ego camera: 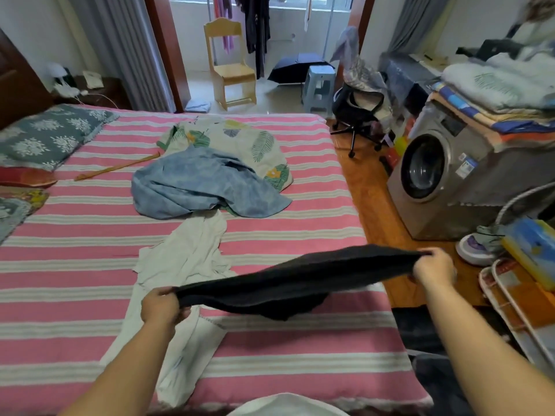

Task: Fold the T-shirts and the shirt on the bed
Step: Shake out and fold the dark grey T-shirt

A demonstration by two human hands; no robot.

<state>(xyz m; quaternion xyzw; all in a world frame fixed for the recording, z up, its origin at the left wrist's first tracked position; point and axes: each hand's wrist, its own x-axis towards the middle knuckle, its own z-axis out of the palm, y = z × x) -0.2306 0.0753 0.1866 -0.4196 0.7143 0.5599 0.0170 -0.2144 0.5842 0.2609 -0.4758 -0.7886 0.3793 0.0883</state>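
Both hands pinching black shirt (pixel 295 280) taut: left hand (pixel 163 307) lower left, right hand (pixel 434 270) upper right, long axis slanting between them above bed (pixel 90 265).

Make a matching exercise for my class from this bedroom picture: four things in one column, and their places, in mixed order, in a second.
Things
1. black garment
2. blue garment
3. white garment
4. wooden chair

Places
A. crumpled mid-bed
B. beyond the doorway
C. stretched between both hands
D. flat on the bed near the left hand

Pairs: 1-C, 2-A, 3-D, 4-B
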